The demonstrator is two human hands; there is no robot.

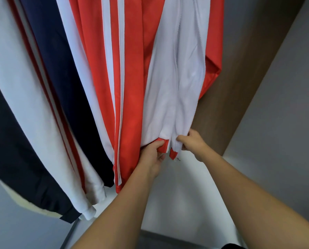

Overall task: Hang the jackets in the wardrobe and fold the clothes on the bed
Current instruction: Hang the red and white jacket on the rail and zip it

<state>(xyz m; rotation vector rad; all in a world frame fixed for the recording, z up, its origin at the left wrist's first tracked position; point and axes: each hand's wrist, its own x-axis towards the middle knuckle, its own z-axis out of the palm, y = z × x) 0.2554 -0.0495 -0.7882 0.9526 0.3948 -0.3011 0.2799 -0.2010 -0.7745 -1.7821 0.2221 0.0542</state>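
Observation:
A red jacket (132,72) with white stripes and a white lining hangs in the wardrobe, its front open and the zipper edges facing me. My left hand (152,155) pinches the red bottom hem of the left front panel. My right hand (193,142) grips the bottom of the right front panel beside the zipper. The two hems sit close together between my hands. The hanger and rail are out of view above.
To the left hang a navy jacket (65,83), a white garment with red stripes (20,90) and a dark garment (11,155). A brown wooden wardrobe side panel (240,87) stands right of the red jacket. The pale wardrobe floor (182,194) lies below.

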